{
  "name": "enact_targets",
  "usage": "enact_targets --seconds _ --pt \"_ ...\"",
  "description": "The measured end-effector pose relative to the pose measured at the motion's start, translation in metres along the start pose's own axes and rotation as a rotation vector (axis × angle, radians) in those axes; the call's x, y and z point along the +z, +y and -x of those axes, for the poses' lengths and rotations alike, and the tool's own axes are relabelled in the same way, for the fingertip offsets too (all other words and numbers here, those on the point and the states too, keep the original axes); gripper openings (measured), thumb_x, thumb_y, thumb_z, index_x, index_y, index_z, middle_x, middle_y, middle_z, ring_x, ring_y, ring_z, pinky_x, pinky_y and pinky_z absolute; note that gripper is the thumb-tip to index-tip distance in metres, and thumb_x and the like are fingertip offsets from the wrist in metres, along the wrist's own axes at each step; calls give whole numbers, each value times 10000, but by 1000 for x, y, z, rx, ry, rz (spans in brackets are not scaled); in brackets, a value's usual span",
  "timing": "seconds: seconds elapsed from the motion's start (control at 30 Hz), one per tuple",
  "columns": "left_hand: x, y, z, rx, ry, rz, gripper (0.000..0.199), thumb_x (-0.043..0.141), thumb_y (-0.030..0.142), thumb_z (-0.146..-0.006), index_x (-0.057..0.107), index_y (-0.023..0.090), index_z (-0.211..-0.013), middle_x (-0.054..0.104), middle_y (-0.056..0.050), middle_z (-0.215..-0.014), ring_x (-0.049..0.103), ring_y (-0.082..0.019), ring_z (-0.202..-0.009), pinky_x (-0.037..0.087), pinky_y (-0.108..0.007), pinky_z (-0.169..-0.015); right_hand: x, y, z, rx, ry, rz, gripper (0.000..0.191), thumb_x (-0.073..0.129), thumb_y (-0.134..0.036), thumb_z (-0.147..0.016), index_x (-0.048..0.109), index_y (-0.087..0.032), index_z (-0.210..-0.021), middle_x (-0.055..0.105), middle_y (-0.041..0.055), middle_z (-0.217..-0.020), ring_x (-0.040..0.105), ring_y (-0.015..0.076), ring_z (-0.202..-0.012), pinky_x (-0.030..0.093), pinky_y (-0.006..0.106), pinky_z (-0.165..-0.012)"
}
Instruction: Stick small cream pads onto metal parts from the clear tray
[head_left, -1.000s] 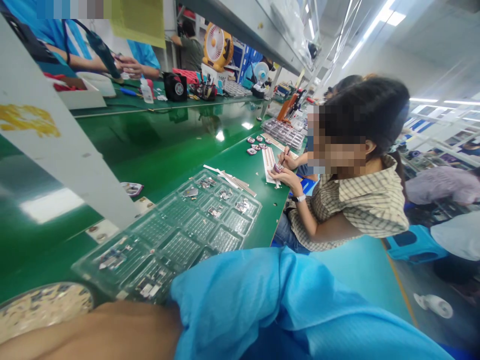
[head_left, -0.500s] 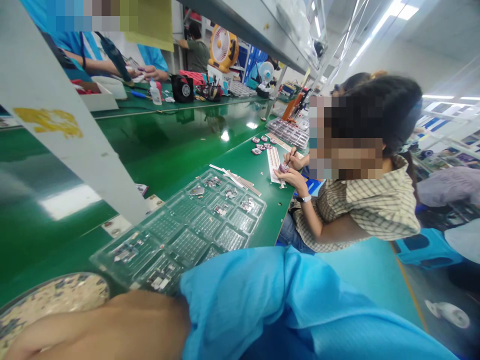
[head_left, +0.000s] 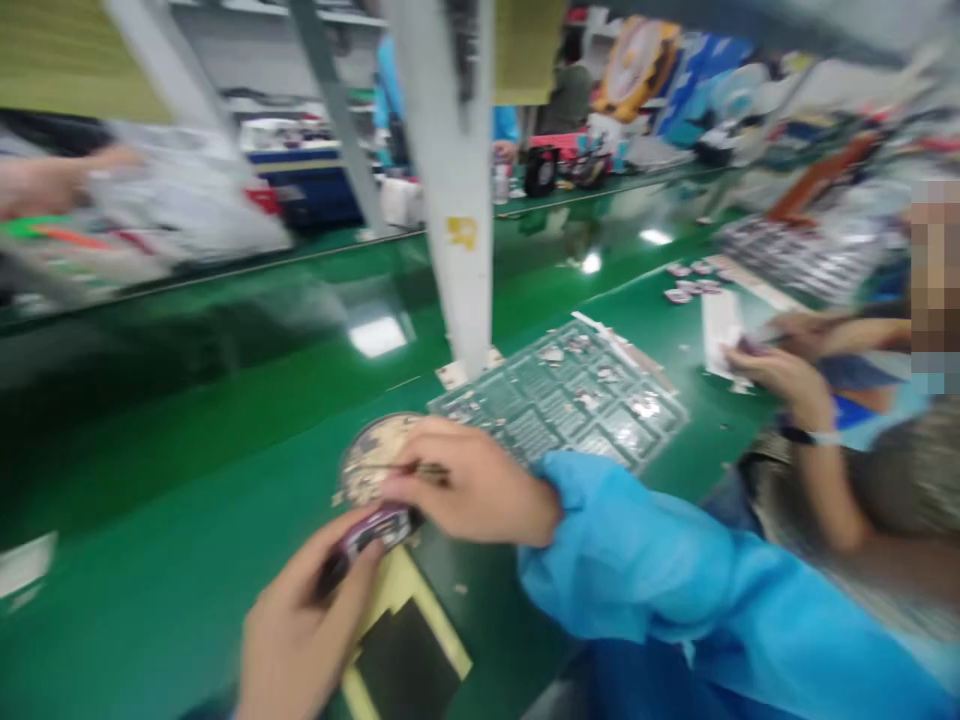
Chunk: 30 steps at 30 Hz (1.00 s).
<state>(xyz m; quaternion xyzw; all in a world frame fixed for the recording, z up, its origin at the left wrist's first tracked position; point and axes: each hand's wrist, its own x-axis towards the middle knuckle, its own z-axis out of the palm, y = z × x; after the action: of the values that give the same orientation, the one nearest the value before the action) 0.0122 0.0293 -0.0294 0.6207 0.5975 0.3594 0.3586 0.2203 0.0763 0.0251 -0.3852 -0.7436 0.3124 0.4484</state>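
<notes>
"How far is your work?"
"Midway, I judge. My left hand point(head_left: 296, 620) grips the purple piece point(head_left: 375, 527) above the counter point(head_left: 225, 510), near the front rim of the dish point(head_left: 364, 428); my right hand point(head_left: 472, 482) pinches 1 thin tool point(head_left: 433, 473)."
"What is left?"
"Bits point(head_left: 369, 485) lie in the dish. What is finished, the blur hides."

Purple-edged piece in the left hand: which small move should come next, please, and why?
Perhaps bring the thin tool in the right hand down to the purple-edged piece: the left hand holds it close by, while the tool's tip appears off it, in front of the round dish. Blur hides whether the tip carries anything.
</notes>
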Motion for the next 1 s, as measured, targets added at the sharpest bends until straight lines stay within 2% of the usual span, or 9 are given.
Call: enact_targets --seconds 0.13,0.27,0.47,0.7,0.87,0.93,1.0 --pt "0 10 3 -69 -37 121 355 681 503 -827 691 316 -1128 685 54 -1167 633 -94 -1080 486 -147 -1000 -7 -4 0 84 -44 -92 98 639 -240 -938 677 -161 -894 648 18 -945 601 114 -952 481 246 -897" --pt "1 19 2 -44 -52 169 299 657 459 -859 695 326 -1124 678 47 -1176 618 -95 -1099 490 -166 -964 -1 -4 5 58 -117 -97 96 679 -269 -913 684 -179 -948 630 15 -952 597 114 -926 495 256 -841" --pt "1 17 3 -36 -31 213 326 664 460 -846 692 304 -1130 680 29 -1182 621 -112 -1114 488 -206 -1033 1 -4 12 -38 -218 66 134 662 -302 -934 703 -214 -1026 616 24 -990 596 121 -913 497 260 -805" --pt "2 16 1 -64 -54 215 318 646 455 -849 670 335 -1143 668 59 -1203 613 -90 -1127 480 -187 -1029 3 -1 13 -47 -246 179 142 645 -309 -947 712 -243 -1053 606 15 -1015 596 115 -897 486 247 -785" --pt "3 19 3 -45 -67 194 309 636 459 -852 678 323 -1126 676 54 -1187 616 -100 -1120 477 -205 -1019 3 -3 12 27 -314 149 99 595 -277 -974 656 -208 -1009 593 20 -1018 584 121 -916 473 262 -821" --pt "0 23 3 -38 -71 194 308 629 461 -858 681 310 -1121 677 46 -1184 612 -109 -1126 469 -215 -1020 1 -2 10 43 -288 44 78 591 -258 -973 624 -189 -962 590 19 -998 575 121 -934 468 261 -833" --pt "-7 27 -2 -19 -55 146 296 623 456 -865 686 313 -1116 680 46 -1168 616 -113 -1082 469 -220 -970 -2 3 6 82 -198 7 88 590 -254 -971 603 -177 -931 584 19 -969 565 120 -913 462 265 -815"
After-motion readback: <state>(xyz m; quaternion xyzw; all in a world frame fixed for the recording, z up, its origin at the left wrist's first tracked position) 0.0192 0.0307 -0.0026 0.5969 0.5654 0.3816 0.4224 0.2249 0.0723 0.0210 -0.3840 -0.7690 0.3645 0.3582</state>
